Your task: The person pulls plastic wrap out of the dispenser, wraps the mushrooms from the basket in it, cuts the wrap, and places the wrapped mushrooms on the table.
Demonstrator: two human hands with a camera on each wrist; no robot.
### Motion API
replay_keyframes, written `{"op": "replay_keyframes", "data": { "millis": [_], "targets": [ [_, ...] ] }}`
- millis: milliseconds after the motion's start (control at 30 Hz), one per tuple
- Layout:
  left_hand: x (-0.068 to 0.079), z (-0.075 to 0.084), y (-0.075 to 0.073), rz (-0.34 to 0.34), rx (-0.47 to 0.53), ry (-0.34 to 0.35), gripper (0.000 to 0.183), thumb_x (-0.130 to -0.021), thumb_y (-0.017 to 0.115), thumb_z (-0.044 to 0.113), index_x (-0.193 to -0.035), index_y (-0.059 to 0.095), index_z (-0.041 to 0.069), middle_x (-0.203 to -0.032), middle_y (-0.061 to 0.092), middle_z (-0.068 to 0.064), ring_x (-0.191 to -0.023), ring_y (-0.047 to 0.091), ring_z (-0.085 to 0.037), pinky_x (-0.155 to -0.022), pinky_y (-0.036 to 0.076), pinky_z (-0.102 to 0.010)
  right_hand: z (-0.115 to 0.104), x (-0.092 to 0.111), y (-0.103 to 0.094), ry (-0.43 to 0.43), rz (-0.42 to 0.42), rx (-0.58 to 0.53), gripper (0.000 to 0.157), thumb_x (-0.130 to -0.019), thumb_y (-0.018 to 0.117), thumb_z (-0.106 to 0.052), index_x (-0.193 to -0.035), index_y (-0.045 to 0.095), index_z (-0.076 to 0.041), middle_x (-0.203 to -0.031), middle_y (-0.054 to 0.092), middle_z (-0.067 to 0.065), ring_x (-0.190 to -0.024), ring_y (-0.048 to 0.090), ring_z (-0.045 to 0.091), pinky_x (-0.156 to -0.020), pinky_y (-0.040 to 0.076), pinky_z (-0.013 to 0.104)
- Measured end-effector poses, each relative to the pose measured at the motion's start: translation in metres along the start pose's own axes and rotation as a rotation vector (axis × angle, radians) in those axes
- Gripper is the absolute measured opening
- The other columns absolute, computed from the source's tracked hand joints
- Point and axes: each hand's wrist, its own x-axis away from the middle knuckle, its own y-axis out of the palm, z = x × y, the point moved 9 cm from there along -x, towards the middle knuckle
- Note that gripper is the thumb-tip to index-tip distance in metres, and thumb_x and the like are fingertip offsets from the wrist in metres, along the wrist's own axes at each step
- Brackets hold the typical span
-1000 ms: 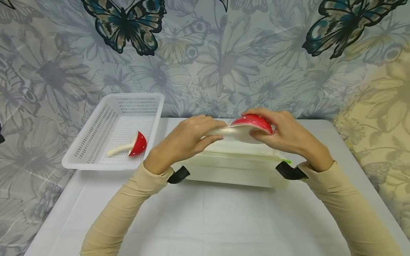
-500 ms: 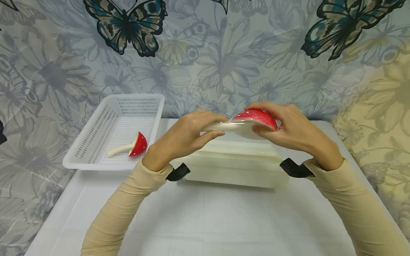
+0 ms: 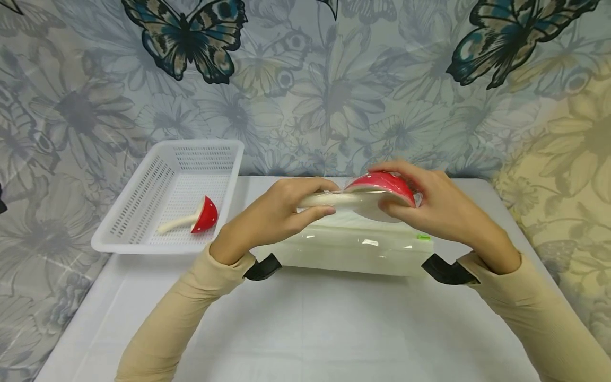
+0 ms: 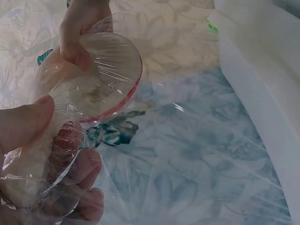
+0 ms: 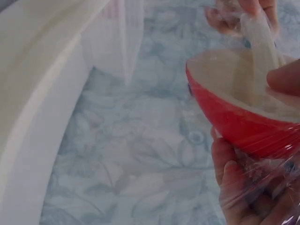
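Slightly lower than in the earlier frame, the glossy red, white-dotted mushroom-shaped ladle (image 3: 382, 183) in clear plastic film (image 4: 115, 63) is held aloft near the long pale box (image 3: 343, 252), your left hand (image 3: 281, 209) gripping its cream handle (image 3: 350, 199), your right hand (image 3: 436, 207) its bowl (image 5: 225, 110), so handling apparently continues mid-air.

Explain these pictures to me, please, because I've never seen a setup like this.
There's no robot here, just a person's two bare hands. The wide picture comes from a camera worn on the head, looking forward and down. The other two come from cameras on the left and right wrists, close to the work.

The left hand pinches the pale handle of a mushroom-shaped thing, and the right hand grips its red cap. Clear film covers it. Near the hands, a long pale box sits on the white-covered table. To the left, a similar mushroom lies in a white basket.
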Motion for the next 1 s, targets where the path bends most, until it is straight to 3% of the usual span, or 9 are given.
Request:
{"op": "replay_keyframes", "data": {
  "millis": [167,400,800,1000],
  "targets": [
    [0.01,0.003,0.01,-0.042,0.013,-0.026,0.024,-0.094,0.068,0.017,-0.116,0.065,0.007,-0.101,0.07,0.0,-0.086,0.059,-0.007,-0.082,0.051,-0.022,-0.002,0.017,0.009,0.032,-0.006,-0.033,0.058,-0.084,0.079,-0.018,-0.136,0.056,-0.026,-0.112,0.071,-0.001,-0.087,0.065,0.012,-0.069,0.051,0.025],
    [0.028,0.01,0.022,-0.085,0.02,-0.052,0.025,-0.094,0.069,0.019,-0.117,0.066,0.009,-0.103,0.064,0.002,-0.093,0.056,-0.006,-0.085,0.05,-0.022,-0.002,0.043,0.022,0.066,-0.098,-0.108,0.066,-0.082,0.082,-0.026,-0.139,0.05,-0.035,-0.12,0.067,-0.007,-0.097,0.066,0.01,-0.076,0.053,0.026],
    [0.057,0.018,0.045,-0.21,0.208,-0.126,0.025,-0.094,0.069,0.019,-0.118,0.065,0.013,-0.101,0.068,0.007,-0.089,0.058,0.0,-0.084,0.052,-0.023,-0.01,0.082,0.045,-0.022,-0.101,-0.284,0.069,-0.079,0.082,-0.01,-0.14,0.053,-0.024,-0.123,0.065,-0.007,-0.101,0.063,0.006,-0.082,0.054,0.024],
    [0.07,0.028,0.054,-0.24,0.266,-0.116,0.023,-0.094,0.069,0.021,-0.115,0.065,0.014,-0.105,0.067,0.007,-0.093,0.058,0.0,-0.085,0.051,-0.02,-0.017,0.099,0.058,-0.068,-0.089,-0.371,0.072,-0.076,0.084,-0.005,-0.14,0.053,-0.018,-0.13,0.063,-0.004,-0.102,0.063,0.007,-0.082,0.056,0.024]
  ]
}}
